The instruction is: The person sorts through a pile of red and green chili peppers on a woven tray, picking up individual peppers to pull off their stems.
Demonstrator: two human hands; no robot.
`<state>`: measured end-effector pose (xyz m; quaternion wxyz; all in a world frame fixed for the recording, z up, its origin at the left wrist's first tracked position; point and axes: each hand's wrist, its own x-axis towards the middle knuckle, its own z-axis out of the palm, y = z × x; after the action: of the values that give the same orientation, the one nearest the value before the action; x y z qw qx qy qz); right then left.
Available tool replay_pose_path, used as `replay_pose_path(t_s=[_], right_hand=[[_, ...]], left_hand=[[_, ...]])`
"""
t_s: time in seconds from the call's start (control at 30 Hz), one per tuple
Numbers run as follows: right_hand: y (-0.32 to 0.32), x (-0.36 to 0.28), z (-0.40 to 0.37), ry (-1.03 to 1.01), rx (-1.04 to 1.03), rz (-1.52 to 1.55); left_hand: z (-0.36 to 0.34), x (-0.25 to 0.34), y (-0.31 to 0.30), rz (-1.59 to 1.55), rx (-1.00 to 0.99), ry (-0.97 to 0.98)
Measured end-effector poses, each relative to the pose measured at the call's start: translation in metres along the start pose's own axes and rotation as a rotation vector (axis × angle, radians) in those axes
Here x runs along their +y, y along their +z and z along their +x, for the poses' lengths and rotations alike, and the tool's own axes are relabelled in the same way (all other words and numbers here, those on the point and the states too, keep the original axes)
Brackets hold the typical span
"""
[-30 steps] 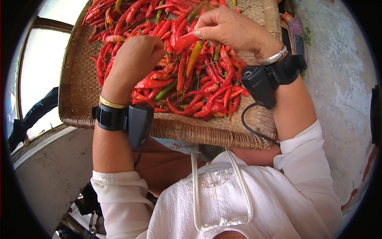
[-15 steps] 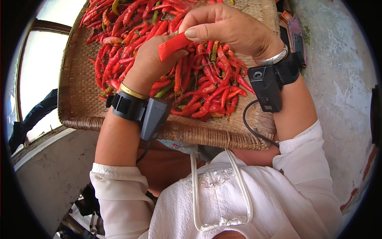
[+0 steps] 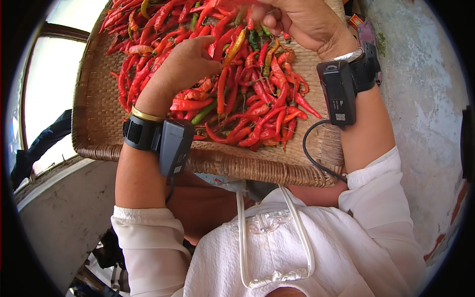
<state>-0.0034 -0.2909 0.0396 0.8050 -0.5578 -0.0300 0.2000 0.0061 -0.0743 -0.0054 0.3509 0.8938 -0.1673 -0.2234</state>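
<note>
Red chili peppers, with a few green and orange ones among them, lie heaped in a woven basket tray. Over the near-left part of the heap is my left hand, its thumb and forefinger apart, with peppers just beyond them. The other fingers of that hand are hidden. At the top edge of the view, my right hand is raised above the peppers with its fingers curled. A smeared red chili pepper shows at its fingertips, partly cut off by the frame.
The tray's thick bound rim faces my body. To the left are a bright window and dark cloth. A weathered wall stands at the right. A black cable hangs from the right wrist device.
My hands have come apart. The right one has moved up and away with the red piece it was pinching; the left has drawn slightly left and its thumb and forefinger have spread.
</note>
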Motion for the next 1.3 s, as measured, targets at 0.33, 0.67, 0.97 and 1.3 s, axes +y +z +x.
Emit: replay_pose_path(t_s=[0.33, 0.67, 0.97, 1.3], right_hand=[[0.005, 0.039, 0.007, -0.198, 0.042, -0.916], [0.012, 0.036, -0.005, 0.096, -0.337, -0.822], [0.002, 0.007, -0.005, 0.350, -0.167, -0.988], [-0.015, 0.045, 0.007, -0.113, 0.109, -1.139]], left_hand=[[-0.022, 0.016, -0.019, -0.348, -0.207, -0.080], [-0.021, 0.013, -0.025, -0.504, -0.203, -0.024], [-0.042, -0.006, -0.020, 0.466, -0.196, 0.162], [-0.038, 0.011, 0.003, 0.378, -0.186, 0.339]])
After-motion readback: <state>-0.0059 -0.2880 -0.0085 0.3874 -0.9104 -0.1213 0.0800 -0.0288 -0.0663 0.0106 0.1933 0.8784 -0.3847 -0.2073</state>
